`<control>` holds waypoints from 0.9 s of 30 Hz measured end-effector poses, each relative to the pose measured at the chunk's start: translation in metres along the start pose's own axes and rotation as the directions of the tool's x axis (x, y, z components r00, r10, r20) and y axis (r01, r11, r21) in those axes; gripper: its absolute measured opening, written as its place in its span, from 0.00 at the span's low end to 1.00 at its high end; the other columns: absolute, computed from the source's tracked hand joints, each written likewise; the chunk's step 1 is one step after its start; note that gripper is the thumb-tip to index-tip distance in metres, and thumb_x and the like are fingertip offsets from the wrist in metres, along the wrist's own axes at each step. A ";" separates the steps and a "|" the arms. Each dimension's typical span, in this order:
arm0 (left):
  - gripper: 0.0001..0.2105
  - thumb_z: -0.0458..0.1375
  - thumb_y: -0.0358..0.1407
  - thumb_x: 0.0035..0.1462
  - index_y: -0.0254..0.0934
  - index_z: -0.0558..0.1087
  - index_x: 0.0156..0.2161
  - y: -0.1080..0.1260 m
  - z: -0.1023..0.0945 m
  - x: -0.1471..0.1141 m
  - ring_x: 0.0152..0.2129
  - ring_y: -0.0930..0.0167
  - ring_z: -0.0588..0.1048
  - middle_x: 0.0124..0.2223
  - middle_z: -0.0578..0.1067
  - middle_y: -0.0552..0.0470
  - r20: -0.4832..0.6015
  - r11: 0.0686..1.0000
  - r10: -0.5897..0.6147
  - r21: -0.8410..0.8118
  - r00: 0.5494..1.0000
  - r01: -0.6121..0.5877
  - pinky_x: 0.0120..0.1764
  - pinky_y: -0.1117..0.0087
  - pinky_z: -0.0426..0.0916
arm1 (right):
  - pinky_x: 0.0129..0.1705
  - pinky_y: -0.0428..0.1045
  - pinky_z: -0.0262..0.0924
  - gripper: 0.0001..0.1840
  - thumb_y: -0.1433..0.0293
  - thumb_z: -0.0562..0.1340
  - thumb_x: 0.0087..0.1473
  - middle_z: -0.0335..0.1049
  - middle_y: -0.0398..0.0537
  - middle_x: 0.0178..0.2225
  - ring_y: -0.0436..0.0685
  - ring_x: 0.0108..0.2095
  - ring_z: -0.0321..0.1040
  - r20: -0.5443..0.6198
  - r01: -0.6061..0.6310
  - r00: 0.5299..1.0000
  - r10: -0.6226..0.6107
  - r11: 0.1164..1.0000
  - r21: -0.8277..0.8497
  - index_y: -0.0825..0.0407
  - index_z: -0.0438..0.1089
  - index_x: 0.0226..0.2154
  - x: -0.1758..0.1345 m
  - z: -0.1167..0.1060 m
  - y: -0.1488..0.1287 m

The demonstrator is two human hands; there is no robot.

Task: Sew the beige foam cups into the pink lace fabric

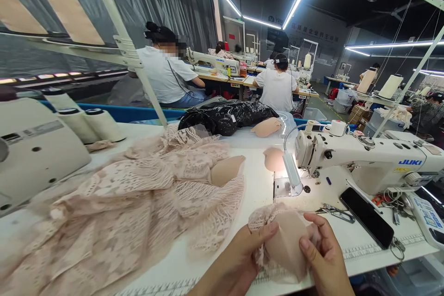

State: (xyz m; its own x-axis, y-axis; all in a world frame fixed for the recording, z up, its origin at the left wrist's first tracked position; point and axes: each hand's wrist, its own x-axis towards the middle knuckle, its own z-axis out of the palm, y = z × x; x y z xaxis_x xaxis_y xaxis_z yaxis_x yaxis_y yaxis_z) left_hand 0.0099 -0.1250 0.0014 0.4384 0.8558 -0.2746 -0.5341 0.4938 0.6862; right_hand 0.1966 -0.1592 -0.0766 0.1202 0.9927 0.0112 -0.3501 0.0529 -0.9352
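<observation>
Between my hands is a beige bra cup (286, 245) with pale pink lace gathered around it, held over the front edge of the sewing table. My left hand (248, 252) grips its left side, thumb pressed on the cup's face. On the right side, my right hand (324, 249) pinches the cup's edge between thumb and fingers. Just beyond the hands stands a white sewing machine (364, 159), its lamp lighting the needle plate (282, 187). Another beige cup (274, 159) lies behind the needle area.
A large heap of pink lace fabric (132, 199) covers the table's left, a cup (227, 171) on it. At right lie a phone (367, 217) and thread snips (338, 212). A black plastic bag (229, 115) is behind. Co-workers (277, 85) sit ahead.
</observation>
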 end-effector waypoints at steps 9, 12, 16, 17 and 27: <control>0.24 0.77 0.48 0.51 0.35 0.84 0.48 0.011 -0.007 0.007 0.47 0.51 0.83 0.46 0.86 0.39 0.006 0.989 0.017 0.147 1.000 -0.017 0.50 0.59 0.78 | 0.51 0.59 0.68 0.65 0.48 0.79 0.50 0.77 0.48 0.46 0.63 0.44 0.78 0.358 -0.111 0.925 0.129 0.991 -0.071 0.40 0.43 0.75 -0.001 -0.014 -0.016; 0.23 0.72 0.51 0.56 0.40 0.82 0.52 0.030 -0.015 0.007 0.44 0.53 0.82 0.42 0.85 0.46 0.286 0.888 0.013 0.437 0.958 -0.143 0.50 0.57 0.77 | 0.50 0.57 0.68 0.54 0.57 0.73 0.60 0.78 0.50 0.48 0.62 0.46 0.77 0.457 0.073 0.885 0.092 0.941 -0.330 0.41 0.43 0.76 0.014 -0.028 -0.034; 0.03 0.67 0.38 0.59 0.44 0.83 0.36 0.051 -0.020 0.026 0.44 0.57 0.81 0.42 0.84 0.52 0.595 0.495 -0.112 0.728 0.796 -0.474 0.53 0.58 0.74 | 0.46 0.53 0.64 0.19 0.77 0.62 0.64 0.78 0.49 0.44 0.59 0.43 0.72 0.756 0.778 0.607 -0.246 0.378 -0.502 0.46 0.70 0.54 0.068 -0.034 -0.055; 0.03 0.66 0.34 0.58 0.43 0.81 0.32 0.053 -0.020 0.034 0.44 0.58 0.80 0.43 0.83 0.52 0.635 0.392 -0.119 0.736 0.763 -0.552 0.56 0.57 0.72 | 0.45 0.53 0.62 0.15 0.80 0.59 0.64 0.78 0.47 0.41 0.58 0.42 0.70 0.825 0.864 0.502 -0.261 0.187 -0.467 0.46 0.71 0.48 0.084 -0.034 -0.057; 0.11 0.68 0.24 0.57 0.41 0.75 0.28 0.059 -0.020 0.077 0.43 0.68 0.78 0.47 0.80 0.59 0.761 -0.224 -0.210 0.574 0.614 -0.788 0.51 0.66 0.66 | 0.46 0.55 0.62 0.18 0.81 0.56 0.50 0.67 0.47 0.38 0.60 0.37 0.62 0.779 0.784 0.615 -0.123 -0.013 -0.621 0.47 0.57 0.41 0.116 -0.044 -0.047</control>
State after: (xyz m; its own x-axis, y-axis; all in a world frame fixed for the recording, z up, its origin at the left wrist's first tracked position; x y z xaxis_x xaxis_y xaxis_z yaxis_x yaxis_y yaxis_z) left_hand -0.0021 -0.0266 0.0078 0.9315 0.3041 0.1997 0.1889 -0.8734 0.4489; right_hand 0.2675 -0.0516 -0.0467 -0.6067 0.6884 0.3975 0.6756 0.7100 -0.1986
